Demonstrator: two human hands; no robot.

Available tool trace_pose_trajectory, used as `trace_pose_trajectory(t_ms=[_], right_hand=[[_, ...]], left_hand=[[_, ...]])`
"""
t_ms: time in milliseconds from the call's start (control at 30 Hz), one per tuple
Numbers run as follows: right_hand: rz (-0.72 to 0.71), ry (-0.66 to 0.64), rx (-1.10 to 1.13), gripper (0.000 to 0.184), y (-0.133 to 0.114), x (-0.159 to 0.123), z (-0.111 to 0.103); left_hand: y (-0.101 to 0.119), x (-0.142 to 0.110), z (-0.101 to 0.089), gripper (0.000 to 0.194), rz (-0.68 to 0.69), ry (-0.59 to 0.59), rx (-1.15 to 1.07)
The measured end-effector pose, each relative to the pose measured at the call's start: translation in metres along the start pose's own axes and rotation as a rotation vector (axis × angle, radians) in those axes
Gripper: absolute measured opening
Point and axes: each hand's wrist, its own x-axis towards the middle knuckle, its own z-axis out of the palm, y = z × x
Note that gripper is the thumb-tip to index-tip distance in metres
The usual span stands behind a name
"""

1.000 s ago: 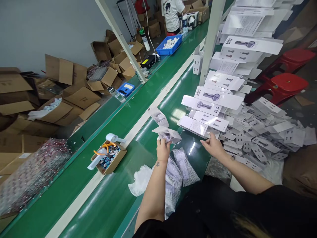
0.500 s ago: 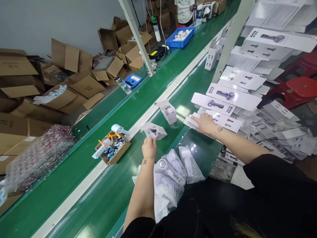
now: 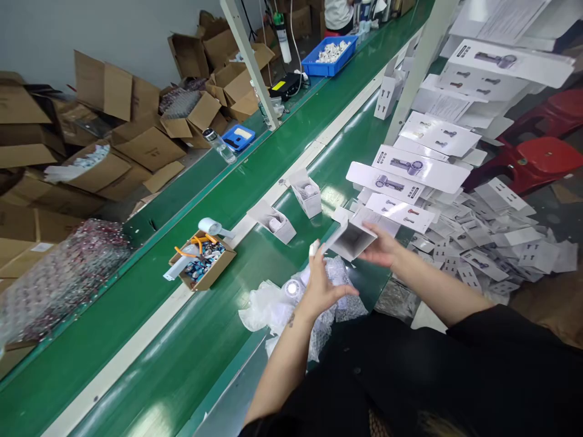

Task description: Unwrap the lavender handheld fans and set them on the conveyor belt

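Observation:
My right hand grips an opened white carton by its side, its hollow mouth facing me. Beside it is my left hand, thumb and fingers apart, fingertips close to the carton's flap; whether they touch it I cannot tell. Below both hands lie bubble-wrapped handheld fans in a heap, partly covered by my left hand and arm. Two white cartons stand on the green belt with their flaps up: a nearer carton with a white item inside, and a farther carton, also filled.
Printed flat cartons are piled at the right, by a red stool. A small cardboard box of parts with orange-handled pliers sits left on the belt divider. Farther off are a blue bin, a metal post and a seated person.
My left hand has left the nearer carton on the belt and moved right, opening. My right hand has taken a carton from the pile, now opened out, and brought it nearer.

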Motion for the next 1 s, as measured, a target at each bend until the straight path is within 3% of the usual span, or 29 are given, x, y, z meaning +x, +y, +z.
trace_pose_trajectory(t_ms=[100, 200, 333, 433, 533, 600, 667, 733, 800, 900, 1000], right_hand=[[0.094, -0.027, -0.008, 0.054, 0.048, -0.006, 0.003], [0.046, 0.109, -0.273, 0.056, 0.065, -0.013, -0.014], [-0.125, 0.307, -0.535, 0.05, 0.044, -0.035, -0.046], [-0.398, 0.2, -0.784, 0.065, 0.019, -0.044, -0.052], [-0.483, 0.108, -1.024, 0.048, 0.006, -0.037, -0.046], [-0.476, 0.223, -1.055, 0.033, 0.007, -0.029, -0.041], [-0.468, 0.379, -1.049, 0.03, 0.013, -0.023, -0.038], [-0.452, 0.49, -1.038, 0.029, 0.02, -0.02, -0.036], [-0.451, 0.538, -1.023, 0.03, 0.024, -0.018, -0.033], [-0.447, 0.531, -1.012, 0.03, 0.026, -0.017, -0.03], [-0.423, 0.507, -1.028, 0.028, 0.022, -0.018, -0.03]], left_hand=[[-0.004, 0.018, 0.03, 0.088, -0.069, 0.035, -0.155], [-0.017, 0.035, 0.047, 0.082, -0.156, -0.03, -0.201], [-0.028, 0.028, 0.066, 0.078, -0.184, -0.11, -0.26], [-0.032, 0.015, 0.074, 0.08, -0.159, -0.192, -0.239], [-0.036, -0.001, 0.072, 0.074, -0.202, -0.169, 0.019], [-0.041, -0.019, 0.071, 0.059, -0.359, -0.102, 0.321], [-0.048, -0.042, 0.077, 0.058, -0.514, -0.151, 0.598], [-0.055, -0.061, 0.09, 0.07, -0.541, -0.26, 0.781], [-0.061, -0.07, 0.105, 0.074, -0.48, -0.294, 0.868], [-0.061, -0.064, 0.113, 0.069, -0.511, -0.192, 0.754], [-0.044, -0.056, 0.092, 0.06, -0.77, 0.052, 0.279]])
